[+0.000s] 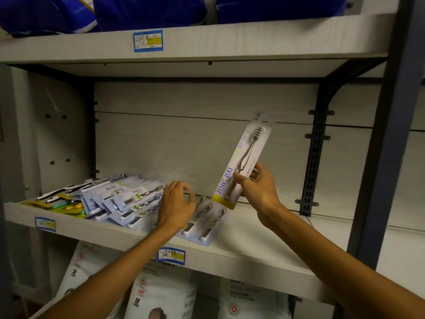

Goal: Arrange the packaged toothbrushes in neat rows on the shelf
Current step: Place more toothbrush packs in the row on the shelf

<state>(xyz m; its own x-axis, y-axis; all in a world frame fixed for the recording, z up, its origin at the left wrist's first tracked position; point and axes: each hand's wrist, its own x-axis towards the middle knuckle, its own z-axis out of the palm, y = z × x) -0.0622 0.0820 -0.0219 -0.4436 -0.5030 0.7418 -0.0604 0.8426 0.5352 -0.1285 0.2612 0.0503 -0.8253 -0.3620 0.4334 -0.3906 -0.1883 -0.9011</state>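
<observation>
Standing steeply on end, the JING PAI pack point(241, 162) is pinched by the right hand point(255, 187); the left hand point(177, 201), fingers loosely curled, rests on flat packs point(202, 222) directly below-left.

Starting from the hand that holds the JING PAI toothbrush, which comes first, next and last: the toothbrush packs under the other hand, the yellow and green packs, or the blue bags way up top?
From the right hand, in the head view:
1. Toothbrush packs under the left hand, just to its left on the shelf.
2. Yellow and green packs, at the shelf's far left end.
3. Blue bags, on the top shelf, farthest.
</observation>
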